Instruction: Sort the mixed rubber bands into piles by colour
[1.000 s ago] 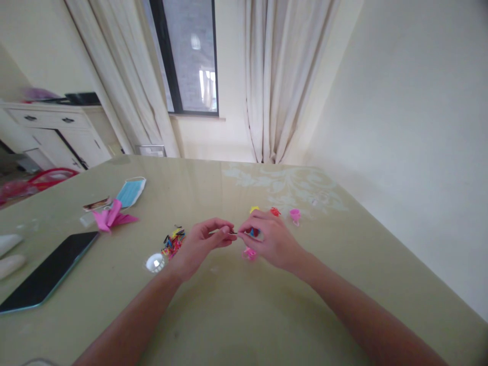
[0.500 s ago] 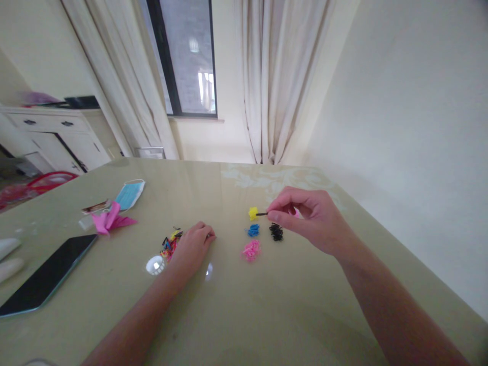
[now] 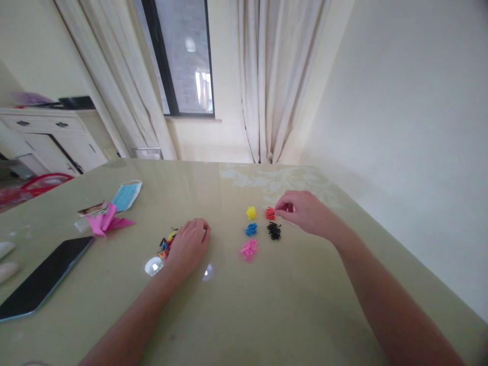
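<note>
My right hand (image 3: 303, 211) pinches a small black rubber band (image 3: 271, 213), its end over the red pile of bands (image 3: 269, 210). Just below lies a pile of black rubber bands (image 3: 274, 231). To the left are small piles of yellow bands (image 3: 250, 212), blue bands (image 3: 250, 229) and pink bands (image 3: 249, 250). My left hand (image 3: 190, 241) rests on the table with curled fingers, beside a mixed heap of coloured bands (image 3: 165, 246) that it partly covers. A tiny dark bit shows at its fingertips, too small to name.
A clear round lid or dish (image 3: 154, 266) sits by the mixed heap. Farther left on the glossy table (image 3: 236, 315) lie a dark tablet or phone (image 3: 48, 277), a pink folded paper shape (image 3: 109, 222) and a blue face mask (image 3: 127, 195). A wall borders the right side.
My right hand has moved slightly right and turned, taking the black band from beside the yellow pile to the red pile, which now shows. My left hand has stayed near the mixed heap.
</note>
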Motion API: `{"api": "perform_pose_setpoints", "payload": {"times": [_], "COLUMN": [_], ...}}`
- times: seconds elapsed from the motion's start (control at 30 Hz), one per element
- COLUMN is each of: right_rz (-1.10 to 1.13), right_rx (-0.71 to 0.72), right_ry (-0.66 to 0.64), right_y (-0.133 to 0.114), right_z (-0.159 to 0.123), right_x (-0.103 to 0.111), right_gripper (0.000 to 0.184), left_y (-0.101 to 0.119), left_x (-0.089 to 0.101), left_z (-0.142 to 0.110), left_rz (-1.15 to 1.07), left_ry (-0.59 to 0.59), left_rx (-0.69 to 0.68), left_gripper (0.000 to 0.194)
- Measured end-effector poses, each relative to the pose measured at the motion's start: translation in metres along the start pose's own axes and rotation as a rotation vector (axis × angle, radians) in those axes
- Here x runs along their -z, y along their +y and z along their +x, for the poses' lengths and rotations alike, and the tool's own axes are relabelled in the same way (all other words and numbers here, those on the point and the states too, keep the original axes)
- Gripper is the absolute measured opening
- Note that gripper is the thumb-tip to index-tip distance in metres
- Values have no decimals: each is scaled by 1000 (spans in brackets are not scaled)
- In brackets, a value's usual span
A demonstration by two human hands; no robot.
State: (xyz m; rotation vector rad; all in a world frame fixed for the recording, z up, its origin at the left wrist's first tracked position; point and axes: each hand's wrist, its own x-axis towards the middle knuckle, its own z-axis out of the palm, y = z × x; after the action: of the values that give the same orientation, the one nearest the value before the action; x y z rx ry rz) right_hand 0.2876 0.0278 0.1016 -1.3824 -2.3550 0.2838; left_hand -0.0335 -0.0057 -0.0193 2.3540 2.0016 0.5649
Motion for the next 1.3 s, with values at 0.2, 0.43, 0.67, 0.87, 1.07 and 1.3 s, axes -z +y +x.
{"api": "perform_pose_setpoints", "payload": {"times": [0.2,0.43,0.67,0.87,1.07,1.3], "right_rz": [-81,-74,-75,81,70,145], "right_rx": [-77,-125,-48,253,314,312], "right_ry": [-286,-335,-214,-122,-60,-42], "right_y": [41,49,16,-46,-53,-56], "right_z": [16,18,11,1,-1,-2], "right_x": [-38,-49,-35,-58,-77,-70], "right_gripper": [14,11,11,17,11,7], "left_y": [1,7,19,24,27,28], "left_x": [5,10,16,17,18,18], "left_z": [2,4,1,-3,-4,-4], "left_rz": [-326,-957,-1230,-1281,-1278,-1238], "left_ry": [37,-97,-190,-270,-318,-332], "left_rx": [56,77,180,144,100,54], "left_gripper": [22,31,41,33,31,29]}}
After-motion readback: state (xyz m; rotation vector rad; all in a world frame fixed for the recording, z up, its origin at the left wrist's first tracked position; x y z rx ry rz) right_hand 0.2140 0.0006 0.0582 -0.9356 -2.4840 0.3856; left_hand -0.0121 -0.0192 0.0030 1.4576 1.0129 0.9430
